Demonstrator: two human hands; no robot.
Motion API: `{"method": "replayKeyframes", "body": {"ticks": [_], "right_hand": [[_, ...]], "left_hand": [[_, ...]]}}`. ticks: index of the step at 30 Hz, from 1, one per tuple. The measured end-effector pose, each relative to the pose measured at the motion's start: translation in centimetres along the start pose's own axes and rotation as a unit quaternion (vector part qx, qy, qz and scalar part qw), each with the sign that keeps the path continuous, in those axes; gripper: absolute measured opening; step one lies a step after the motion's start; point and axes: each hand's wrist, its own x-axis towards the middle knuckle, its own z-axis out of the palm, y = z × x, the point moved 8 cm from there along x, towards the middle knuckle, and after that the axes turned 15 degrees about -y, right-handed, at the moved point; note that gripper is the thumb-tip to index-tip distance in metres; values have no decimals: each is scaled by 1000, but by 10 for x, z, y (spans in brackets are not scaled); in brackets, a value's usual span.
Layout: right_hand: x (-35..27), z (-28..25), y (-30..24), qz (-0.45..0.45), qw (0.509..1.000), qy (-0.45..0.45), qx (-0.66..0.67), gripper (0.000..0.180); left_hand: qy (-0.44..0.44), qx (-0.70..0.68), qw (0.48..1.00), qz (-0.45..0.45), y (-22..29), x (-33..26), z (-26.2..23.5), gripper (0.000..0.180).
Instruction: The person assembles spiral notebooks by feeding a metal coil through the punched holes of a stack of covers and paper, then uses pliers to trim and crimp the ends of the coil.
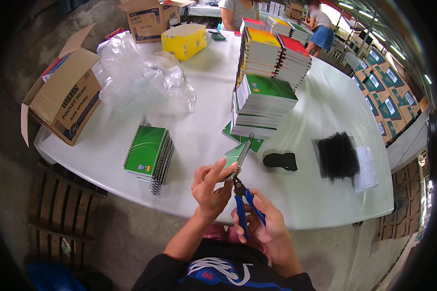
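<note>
Pliers (238,187), blue-handled, in R hand (264,218), fingers wrapped round handles, which stand apart; tips at near end of dark spiral coil (248,145), actual bite on wire can't be confirmed. L hand (211,187) grips green notebook (234,154) in its fingers, coil edge to R, nr front edge of white table (209,106). Rec.: hold nb firm close to wire end so it doesn't twist; set tips on wire only, clear of cover & L fingers; squeeze evenly, no yanking. Obs.: green nb stack (147,150) at L, loose black coils (336,156) far R.
</note>
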Motion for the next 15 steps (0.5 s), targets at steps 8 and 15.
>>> {"method": "replayKeyframes", "body": {"ticks": [8, 15], "right_hand": [[-26, -78, 7, 221, 687, 259, -642, 44], [46, -25, -31, -137, 860, 106, -480, 52]], "left_hand": [[97, -343, 898, -260, -55, -4, -23, 78], [177, -459, 836, -244, -58, -14, -60, 59]]}}
